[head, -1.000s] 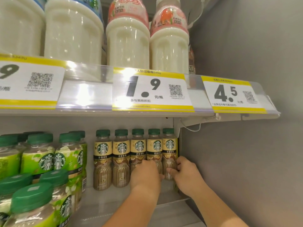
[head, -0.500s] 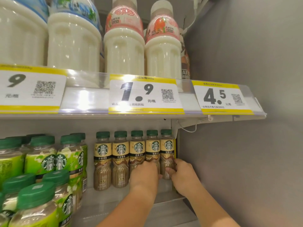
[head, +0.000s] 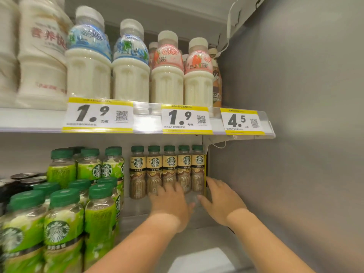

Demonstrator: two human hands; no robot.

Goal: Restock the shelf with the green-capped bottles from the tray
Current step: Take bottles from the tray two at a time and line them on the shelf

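Observation:
A row of several green-capped coffee bottles (head: 169,170) with cream and brown labels stands at the back of the lower shelf (head: 137,209), against its right end. My left hand (head: 170,205) is just in front of the middle bottles, fingers spread, fingertips at their bases, gripping nothing. Beside the rightmost bottle (head: 197,170), my right hand (head: 221,201) is open with thumb and fingers apart and holds nothing. The tray is not in view.
Green-labelled, green-capped bottles (head: 65,223) fill the lower shelf's left side up to the front. White milk drink bottles (head: 167,75) stand on the upper shelf above yellow price tags (head: 187,119). A grey side wall (head: 295,154) closes the shelf on the right.
Both hands have come off the right-hand bottles and drawn back a little, fingers opening. The view has pulled back and tilted up, showing more of the upper shelf.

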